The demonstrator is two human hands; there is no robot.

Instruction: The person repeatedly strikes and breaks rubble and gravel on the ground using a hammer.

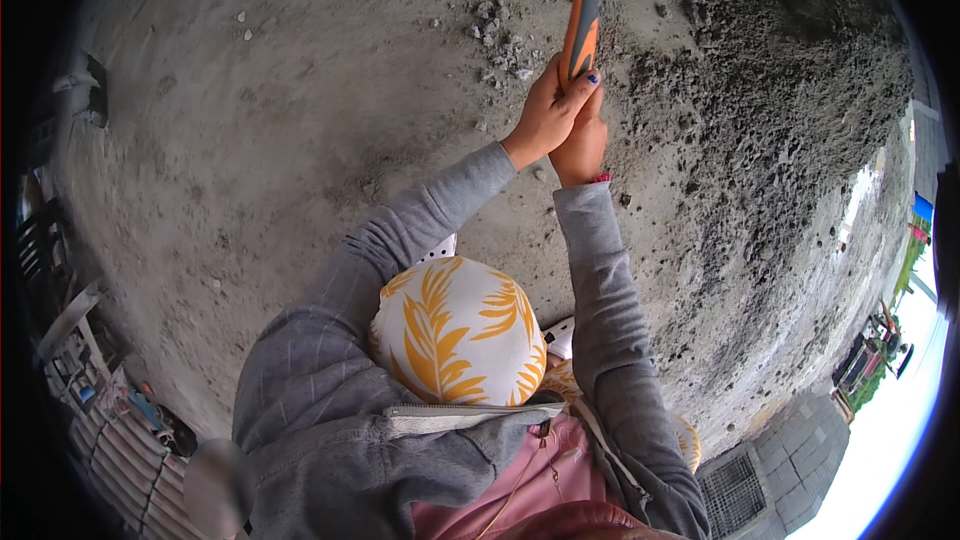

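Note:
Both my hands are closed together round the lower end of an orange and grey tool handle [583, 25]. It reaches up past the top edge of the picture, and whatever is at its far end is out of sight. My left hand [540, 118] comes in from the left, its thumb lying across the grip. Just to its right and partly behind it, my right hand [582, 152] is wrapped at the same place, with a red band at the wrist. Below the hands lies grey, dusty ground [300, 110].
Dark crumbly soil [780, 110] spreads along the right. Pale stone bits [495, 25] lie near the handle. Grey blocks [800, 450] and a metal grille [733, 495] stand at lower right; ribbed grey material [125, 465] lies at lower left. My patterned trouser knee [460, 335] is bent beneath my arms.

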